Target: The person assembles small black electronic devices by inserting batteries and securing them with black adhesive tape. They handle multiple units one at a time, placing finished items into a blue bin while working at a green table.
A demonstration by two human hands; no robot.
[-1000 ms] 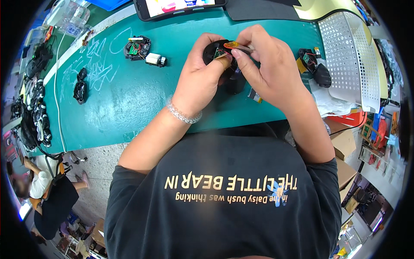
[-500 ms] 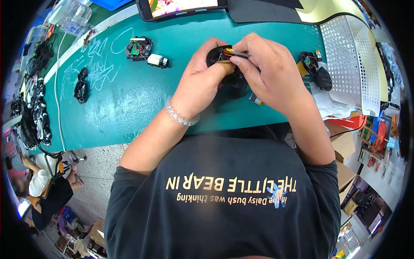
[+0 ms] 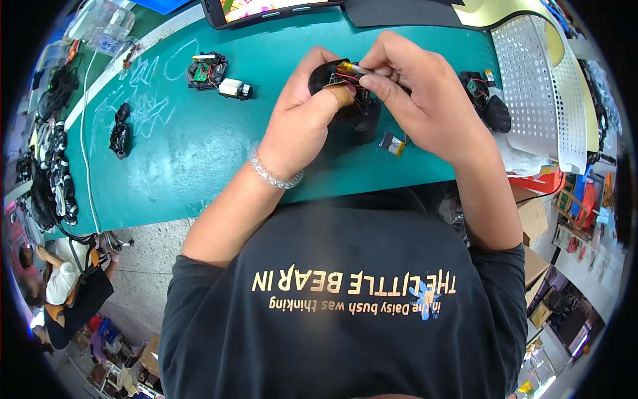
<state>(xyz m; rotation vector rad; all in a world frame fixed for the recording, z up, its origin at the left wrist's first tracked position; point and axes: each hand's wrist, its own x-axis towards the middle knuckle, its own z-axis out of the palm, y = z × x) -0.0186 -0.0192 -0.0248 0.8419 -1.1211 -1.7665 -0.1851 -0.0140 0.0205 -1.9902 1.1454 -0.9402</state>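
My left hand (image 3: pixel 300 113), with a tan cover on its thumb, is closed round an open black plastic housing (image 3: pixel 321 74). Inside the housing are a green circuit board and thin red wires. Between the thumb and fingers of my right hand (image 3: pixel 415 93) is a small flat silver battery (image 3: pixel 353 68) with yellow tape at one end, held over the housing's opening. A black part (image 3: pixel 364 126) lies below the housing, partly hidden by my hands. On the green table (image 3: pixel 219 153), just below my right hand, rests another small flat battery (image 3: pixel 392 143) with a red wire.
Left of my hands lie an opened black housing (image 3: pixel 205 72) with a circuit board and a white motor (image 3: pixel 234 89). Farther left is a black part (image 3: pixel 120 131). To the right are another opened unit (image 3: pixel 477 90) and a perforated white tray (image 3: pixel 528 86). A phone (image 3: pixel 266 10) stands at the back.
Both hands have shifted slightly, and the battery in my right hand has tilted over the housing. More of the loose battery on the table shows.
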